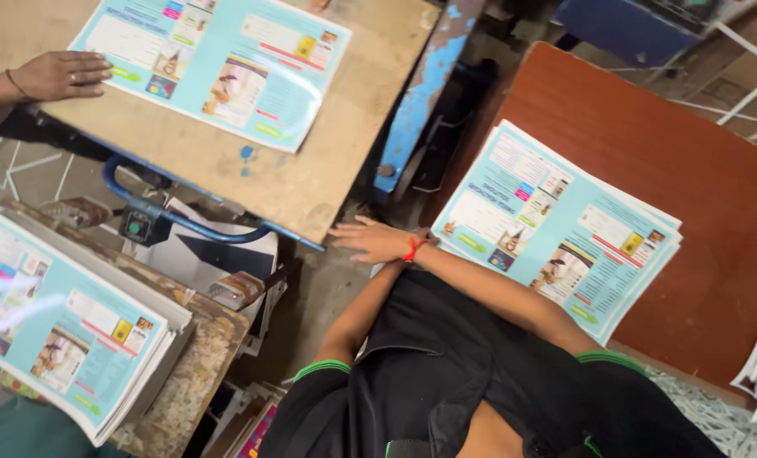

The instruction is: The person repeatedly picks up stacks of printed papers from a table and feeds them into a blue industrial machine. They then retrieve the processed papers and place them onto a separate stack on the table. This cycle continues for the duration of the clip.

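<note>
One printed sheet (217, 59) lies flat on the wooden board (327, 161), with a co-worker's hand (56, 75) on its 9 o'clock edge. Judging by the thick pile (556, 225) on the red table (701, 170), most of the work remains. The right hand (377, 242) is spread and empty; the pile is just beside it at 3 o'clock. The left hand is hidden, so its state cannot be told.

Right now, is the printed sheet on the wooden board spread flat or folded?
Spread flat: the printed sheet lies open on the wooden board, its whole glossy face visible, with another person's hand resting at its left edge.
</note>
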